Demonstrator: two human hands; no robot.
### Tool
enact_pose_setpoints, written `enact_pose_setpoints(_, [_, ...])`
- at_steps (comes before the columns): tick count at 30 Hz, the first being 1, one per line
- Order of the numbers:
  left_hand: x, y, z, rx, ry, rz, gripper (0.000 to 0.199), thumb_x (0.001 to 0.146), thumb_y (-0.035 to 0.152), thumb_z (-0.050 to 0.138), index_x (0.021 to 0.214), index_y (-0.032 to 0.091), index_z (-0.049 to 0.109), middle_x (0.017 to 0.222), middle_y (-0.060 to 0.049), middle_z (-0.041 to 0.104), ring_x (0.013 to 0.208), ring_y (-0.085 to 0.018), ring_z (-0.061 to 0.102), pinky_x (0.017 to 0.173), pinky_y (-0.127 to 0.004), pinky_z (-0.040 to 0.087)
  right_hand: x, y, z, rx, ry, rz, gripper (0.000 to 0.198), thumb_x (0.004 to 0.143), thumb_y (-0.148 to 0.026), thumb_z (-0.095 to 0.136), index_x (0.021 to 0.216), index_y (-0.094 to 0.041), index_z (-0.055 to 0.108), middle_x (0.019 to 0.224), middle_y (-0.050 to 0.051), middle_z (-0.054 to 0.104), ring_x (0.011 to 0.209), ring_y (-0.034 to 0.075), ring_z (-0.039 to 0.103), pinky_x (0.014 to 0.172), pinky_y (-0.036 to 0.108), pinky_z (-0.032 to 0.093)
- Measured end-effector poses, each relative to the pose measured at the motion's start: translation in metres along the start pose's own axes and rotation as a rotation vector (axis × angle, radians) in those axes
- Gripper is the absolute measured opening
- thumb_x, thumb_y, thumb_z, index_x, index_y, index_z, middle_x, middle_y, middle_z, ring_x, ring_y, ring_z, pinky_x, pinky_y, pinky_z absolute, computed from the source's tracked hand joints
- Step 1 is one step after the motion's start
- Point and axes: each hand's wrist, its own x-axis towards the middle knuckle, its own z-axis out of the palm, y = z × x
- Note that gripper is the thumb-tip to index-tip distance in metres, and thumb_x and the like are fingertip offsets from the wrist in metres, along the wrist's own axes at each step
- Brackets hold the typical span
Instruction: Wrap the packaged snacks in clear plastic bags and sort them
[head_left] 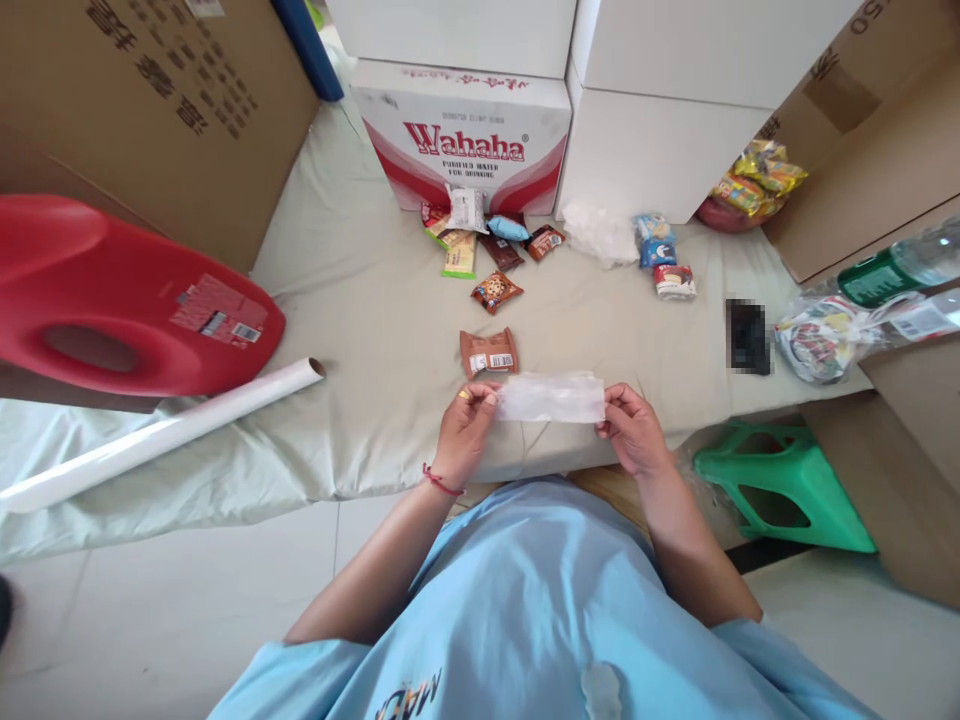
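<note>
A translucent white plastic bag point(551, 398), flat and narrow, is stretched level between my two hands. My left hand point(466, 425), with a ring and a red cord at the wrist, pinches its left end. The right end is pinched in the fingers of my right hand point(634, 428). Just beyond the bag lies a brown snack packet point(489, 351) with a white label. Farther off is an orange-brown cookie packet point(496, 291). Behind that, several small snack packets point(501, 250) lie in a loose heap, a white one point(468, 209) on top.
A Wahaha carton point(469, 140) backs the heap. To its right lie crumpled clear bags point(602, 233) and blue packets point(655, 240) beside a red-white one point(674, 281). A red jug point(127, 300) and white roll point(172, 430) are left; bottles point(892, 265) and a green stool point(780, 485) right.
</note>
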Motion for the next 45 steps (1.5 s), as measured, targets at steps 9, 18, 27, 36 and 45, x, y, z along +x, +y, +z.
enact_pose_setpoints(9, [-0.015, 0.024, -0.006, -0.315, -0.182, -0.338, 0.06, 0.085, 0.078, 0.056, 0.081, 0.018, 0.059, 0.076, -0.003, 0.063, 0.062, -0.014, 0.06, 0.05, -0.023, 0.044, -0.022, 0.005, 0.023, -0.494, -0.053, -0.63, 0.005, 0.094, -0.02, 0.064, 0.093, -0.025, 0.066, 0.1, 0.004, 0.072, 0.085, 0.016, 0.069, 0.074, 0.03, 0.056])
enact_pose_setpoints(18, [-0.015, 0.037, 0.016, -0.474, -0.239, -0.543, 0.052, 0.068, 0.06, 0.085, 0.087, 0.021, 0.057, 0.089, -0.001, 0.062, 0.084, -0.018, 0.065, 0.059, -0.027, 0.059, -0.028, 0.008, 0.034, -0.861, -0.286, -0.866, 0.02, 0.092, -0.01, 0.057, 0.1, -0.025, 0.067, 0.108, 0.009, 0.072, 0.094, 0.02, 0.07, 0.081, 0.036, 0.058])
enact_pose_setpoints(27, [-0.003, 0.011, 0.017, -0.761, -0.055, -0.437, 0.048, 0.068, 0.052, 0.087, 0.073, 0.02, 0.051, 0.071, 0.005, 0.057, 0.071, -0.011, 0.06, 0.074, -0.027, 0.056, -0.016, 0.026, 0.02, -0.526, 0.019, -0.198, 0.016, 0.095, -0.039, 0.063, 0.099, -0.023, 0.062, 0.084, 0.002, 0.068, 0.068, 0.016, 0.063, 0.063, 0.03, 0.055])
enact_pose_setpoints(36, [-0.009, -0.002, 0.025, -0.554, -0.166, -0.365, 0.041, 0.081, 0.059, 0.076, 0.083, 0.02, 0.062, 0.087, -0.001, 0.068, 0.085, -0.017, 0.066, 0.082, -0.031, 0.055, -0.032, -0.005, 0.028, -0.976, -0.081, -0.851, 0.035, 0.09, -0.032, 0.074, 0.122, -0.025, 0.064, 0.114, 0.011, 0.069, 0.098, 0.026, 0.062, 0.086, 0.045, 0.054])
enact_pose_setpoints(45, [-0.009, -0.003, 0.01, -0.469, -0.06, -0.273, 0.038, 0.087, 0.058, 0.071, 0.081, 0.021, 0.064, 0.084, -0.002, 0.07, 0.085, -0.018, 0.067, 0.083, -0.032, 0.055, -0.006, -0.004, 0.029, -0.632, 0.093, -0.484, 0.01, 0.095, -0.031, 0.067, 0.096, -0.024, 0.074, 0.086, 0.002, 0.071, 0.079, 0.017, 0.062, 0.074, 0.033, 0.049])
